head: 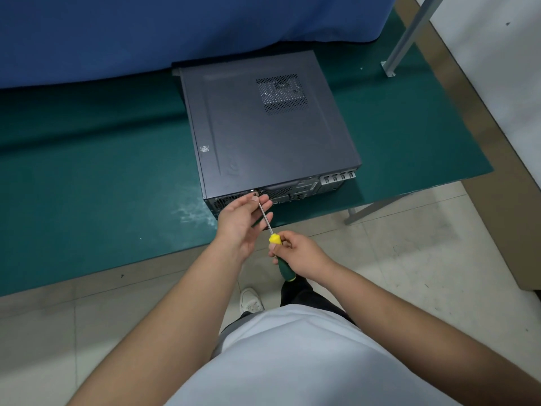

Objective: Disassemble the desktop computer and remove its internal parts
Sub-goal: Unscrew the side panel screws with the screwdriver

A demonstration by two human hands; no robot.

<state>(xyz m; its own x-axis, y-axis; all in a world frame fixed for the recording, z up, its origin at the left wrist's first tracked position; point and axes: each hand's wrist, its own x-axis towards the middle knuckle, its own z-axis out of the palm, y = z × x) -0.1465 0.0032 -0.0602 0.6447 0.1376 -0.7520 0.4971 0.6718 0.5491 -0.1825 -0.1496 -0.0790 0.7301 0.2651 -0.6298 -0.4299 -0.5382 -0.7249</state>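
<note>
A dark grey desktop computer case lies flat on the green mat, its rear panel facing me at the table's near edge. My right hand grips the green and yellow handle of a screwdriver. The metal shaft runs up and left to a screw at the top of the rear panel. My left hand is held beside the shaft with fingers mostly straight, its fingertips at the screwdriver tip. The case cover is closed, with a perforated vent on top.
The green mat covers the table, with white scuff marks near the case. A blue cloth hangs behind. A metal frame post stands at the right. Tiled floor and my shoe lie below.
</note>
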